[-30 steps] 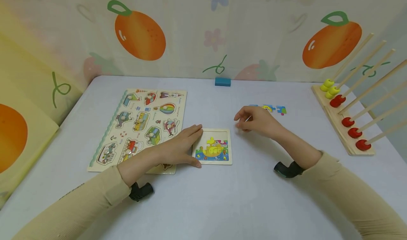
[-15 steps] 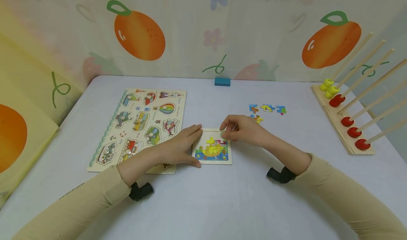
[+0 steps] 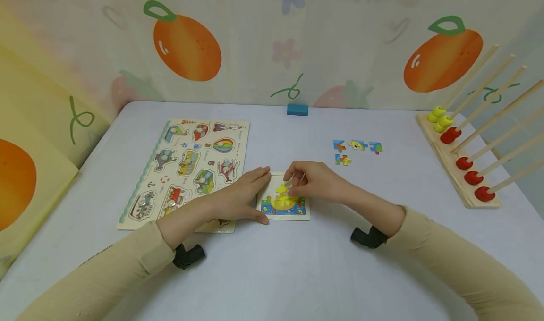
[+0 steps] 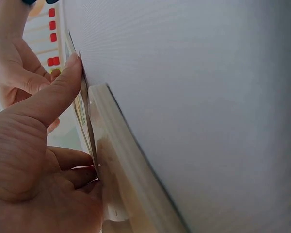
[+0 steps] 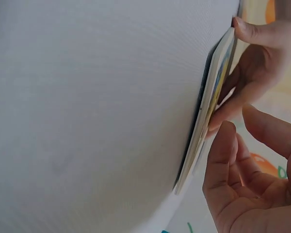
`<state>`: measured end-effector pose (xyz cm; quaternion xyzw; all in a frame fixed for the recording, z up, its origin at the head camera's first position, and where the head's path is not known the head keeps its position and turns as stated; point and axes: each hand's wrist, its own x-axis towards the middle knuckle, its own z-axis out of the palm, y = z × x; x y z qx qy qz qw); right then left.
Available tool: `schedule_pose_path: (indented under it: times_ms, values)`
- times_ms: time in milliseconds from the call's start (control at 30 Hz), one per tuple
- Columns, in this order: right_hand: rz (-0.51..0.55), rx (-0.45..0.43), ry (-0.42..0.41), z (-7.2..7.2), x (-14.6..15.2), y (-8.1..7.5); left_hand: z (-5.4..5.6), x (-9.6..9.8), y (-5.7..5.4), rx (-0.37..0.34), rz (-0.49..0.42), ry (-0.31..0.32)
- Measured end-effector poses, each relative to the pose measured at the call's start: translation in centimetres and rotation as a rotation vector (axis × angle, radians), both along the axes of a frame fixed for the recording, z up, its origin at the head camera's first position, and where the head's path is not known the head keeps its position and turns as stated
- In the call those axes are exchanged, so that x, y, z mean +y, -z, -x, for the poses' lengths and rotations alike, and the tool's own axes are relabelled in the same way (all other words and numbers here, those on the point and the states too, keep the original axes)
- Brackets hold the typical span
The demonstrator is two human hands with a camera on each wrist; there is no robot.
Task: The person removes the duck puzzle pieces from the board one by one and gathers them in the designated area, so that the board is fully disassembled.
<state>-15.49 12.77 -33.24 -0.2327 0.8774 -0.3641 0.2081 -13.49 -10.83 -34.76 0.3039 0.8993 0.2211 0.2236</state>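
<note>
A small square jigsaw puzzle (image 3: 282,206) with a yellow duck picture lies in a pale frame at the table's middle. My left hand (image 3: 240,196) rests along the frame's left side, thumb near the lower corner and fingers extended toward the upper one. Over the puzzle's upper right part hovers my right hand (image 3: 316,181), fingers bent and covering some of the picture. In the right wrist view a gap shows between the right thumb (image 5: 271,127) and index finger, with nothing in it. Several loose jigsaw pieces (image 3: 343,159) lie up and to the right.
A large knob puzzle board (image 3: 187,163) with vehicle pictures lies at left, partly under my left forearm. A blue block (image 3: 297,109) sits at the back edge. On the right stands a wooden bead rack (image 3: 461,170) with tall pegs and red and yellow beads.
My right hand has moved left and toward me, from beside the loose pieces to over the duck puzzle. Loose pieces it covered now show. My left hand stays in place.
</note>
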Motion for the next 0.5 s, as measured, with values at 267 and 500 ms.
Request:
schedule_pose_path:
  times_ms: [267, 500]
  values:
    - [-0.047, -0.014, -0.018, -0.07, -0.52, 0.27, -0.05, -0.02, -0.16, 0.003, -0.004, 0.001]
    - [-0.076, 0.003, -0.025, -0.20, -0.74, 0.36, -0.01, -0.02, -0.12, 0.001, -0.003, 0.002]
